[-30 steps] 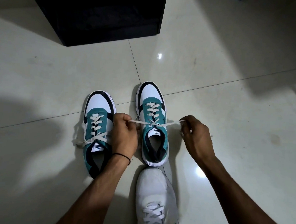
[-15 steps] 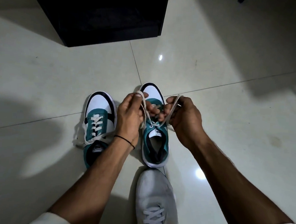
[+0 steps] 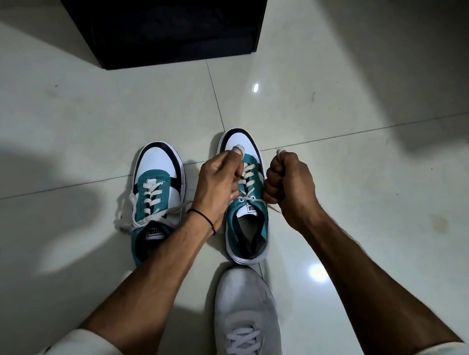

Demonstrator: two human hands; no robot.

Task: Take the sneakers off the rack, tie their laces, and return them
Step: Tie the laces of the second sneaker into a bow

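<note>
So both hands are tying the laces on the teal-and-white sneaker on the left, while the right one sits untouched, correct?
Not quite. In the head view, the left hand and right hand each grip a white lace loop over the right teal-and-white sneaker. The left teal-and-white sneaker is the one that sits untouched.

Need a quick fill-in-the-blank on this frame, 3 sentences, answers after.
1. Both hands work the laces of the ____ teal sneaker.
2. The left hand wears a thin black ____ at the wrist.
3. The left teal sneaker's laces lie ____ on the floor.

Missing words: right; band; loose
</note>
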